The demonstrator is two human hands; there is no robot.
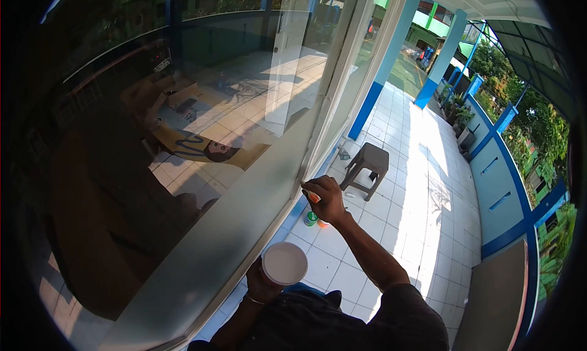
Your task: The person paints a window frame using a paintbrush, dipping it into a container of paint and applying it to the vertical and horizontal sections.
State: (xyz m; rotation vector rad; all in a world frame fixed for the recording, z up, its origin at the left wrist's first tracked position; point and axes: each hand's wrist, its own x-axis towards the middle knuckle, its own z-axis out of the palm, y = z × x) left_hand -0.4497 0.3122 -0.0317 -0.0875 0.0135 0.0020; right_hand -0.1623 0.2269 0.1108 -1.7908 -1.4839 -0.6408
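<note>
My right hand [326, 199] is closed around a brush with an orange handle [313, 196]. Its tip meets the white window frame [304, 181] at the glass edge. Lower down, my left hand [262, 282] grips a round white tub [285, 263] from its left side, close to my body. The tub's open top faces up and shows a pale surface inside. Frosted film [244, 195] covers the lower part of the window glass beside both hands.
A dark stool [370, 161] stands on the white tiled floor beyond my right hand. Near the wall base are a green can [311, 218] and an orange one. Blue pillars, a low wall [498, 198] and a leaning grey board [498, 296] are further right.
</note>
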